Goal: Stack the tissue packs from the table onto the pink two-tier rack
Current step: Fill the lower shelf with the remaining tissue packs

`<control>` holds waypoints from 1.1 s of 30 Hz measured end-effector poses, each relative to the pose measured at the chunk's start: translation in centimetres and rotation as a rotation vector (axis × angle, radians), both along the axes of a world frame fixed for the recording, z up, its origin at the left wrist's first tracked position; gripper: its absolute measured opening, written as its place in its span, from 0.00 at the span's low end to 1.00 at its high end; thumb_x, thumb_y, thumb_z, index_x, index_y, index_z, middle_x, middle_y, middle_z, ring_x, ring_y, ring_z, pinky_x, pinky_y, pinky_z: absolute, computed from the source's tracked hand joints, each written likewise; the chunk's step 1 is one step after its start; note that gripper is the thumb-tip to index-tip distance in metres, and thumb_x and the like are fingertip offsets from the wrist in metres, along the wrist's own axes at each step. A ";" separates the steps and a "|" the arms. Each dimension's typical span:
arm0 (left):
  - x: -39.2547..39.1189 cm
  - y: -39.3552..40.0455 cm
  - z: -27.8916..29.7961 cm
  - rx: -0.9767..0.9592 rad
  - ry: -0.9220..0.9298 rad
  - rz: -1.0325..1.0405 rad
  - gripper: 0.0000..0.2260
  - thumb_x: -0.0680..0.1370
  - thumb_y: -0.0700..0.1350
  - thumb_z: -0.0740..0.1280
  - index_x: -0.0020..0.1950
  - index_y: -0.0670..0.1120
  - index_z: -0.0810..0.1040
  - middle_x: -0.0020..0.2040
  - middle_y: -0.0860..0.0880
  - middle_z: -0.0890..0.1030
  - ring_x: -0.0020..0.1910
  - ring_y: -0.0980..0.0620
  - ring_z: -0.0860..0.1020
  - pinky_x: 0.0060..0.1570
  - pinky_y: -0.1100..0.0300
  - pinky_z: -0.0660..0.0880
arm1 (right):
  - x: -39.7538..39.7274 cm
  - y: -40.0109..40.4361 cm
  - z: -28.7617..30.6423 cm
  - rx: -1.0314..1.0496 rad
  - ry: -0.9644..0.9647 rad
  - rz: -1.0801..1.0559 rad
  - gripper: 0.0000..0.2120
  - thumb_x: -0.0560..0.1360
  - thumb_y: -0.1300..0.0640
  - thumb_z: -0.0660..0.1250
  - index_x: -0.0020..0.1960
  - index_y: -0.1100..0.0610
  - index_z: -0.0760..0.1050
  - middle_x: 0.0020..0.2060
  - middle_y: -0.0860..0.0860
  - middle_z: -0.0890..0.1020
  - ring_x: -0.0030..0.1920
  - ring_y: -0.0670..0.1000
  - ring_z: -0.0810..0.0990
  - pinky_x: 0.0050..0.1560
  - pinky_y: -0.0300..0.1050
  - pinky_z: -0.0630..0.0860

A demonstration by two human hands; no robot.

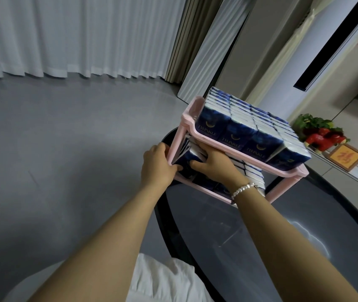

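Clearly the job is near its end: the pink two-tier rack (188,119), standing on the dark glass table (271,236) right of the frame's centre, carries a full block of blue tissue packs on its top tier (250,127), set upright in tight rows from the near rim to the far one, with no gap that shows. The lower tier (254,177) is also largely filled, packs showing between the pink rails below the upper shelf, though its far part is hidden by the tier above. Both hands work at the left end of that lower tier, at mid-frame. The left hand (155,163) is curled round the rack's corner post, thumb reaching in toward the packs, and seems to steady the frame. The right hand (214,164), a bead bracelet (242,189) on its wrist, lies with fingers stretched flat against the face of a blue pack (186,159) that leans tilted at the shelf's end, pressing it in rather than gripping it. No loose packs lie on the stretch of table in view, so I judge this tilted pack to be among the last; what is left is to seat it square with its neighbours.
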State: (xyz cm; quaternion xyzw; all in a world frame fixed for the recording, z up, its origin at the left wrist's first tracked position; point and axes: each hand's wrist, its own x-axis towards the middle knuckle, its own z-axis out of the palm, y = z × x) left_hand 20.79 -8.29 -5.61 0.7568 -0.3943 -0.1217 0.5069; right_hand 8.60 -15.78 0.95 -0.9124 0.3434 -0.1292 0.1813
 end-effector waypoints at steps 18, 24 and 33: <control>0.5 -0.5 -0.2 0.085 0.166 -0.169 0.23 0.70 0.43 0.75 0.62 0.42 0.72 0.61 0.46 0.69 0.49 0.51 0.73 0.48 0.62 0.68 | -1.6 0.2 -1.6 -0.366 0.244 0.033 0.28 0.78 0.45 0.60 0.74 0.52 0.59 0.74 0.48 0.64 0.75 0.52 0.59 0.74 0.50 0.56; 0.1 -0.4 -0.4 0.071 0.142 -0.174 0.23 0.70 0.43 0.75 0.61 0.41 0.70 0.59 0.48 0.69 0.51 0.48 0.74 0.50 0.58 0.70 | -1.6 -0.2 -1.8 -0.333 0.273 0.035 0.27 0.79 0.47 0.58 0.76 0.51 0.56 0.75 0.46 0.59 0.76 0.50 0.55 0.74 0.49 0.54; -1.0 0.2 -0.3 0.045 0.135 -0.200 0.29 0.73 0.43 0.72 0.70 0.45 0.64 0.60 0.47 0.70 0.56 0.47 0.74 0.54 0.56 0.72 | -4.4 1.5 -4.2 -0.453 -0.014 -0.074 0.26 0.75 0.49 0.65 0.70 0.57 0.68 0.69 0.55 0.72 0.70 0.56 0.68 0.71 0.51 0.60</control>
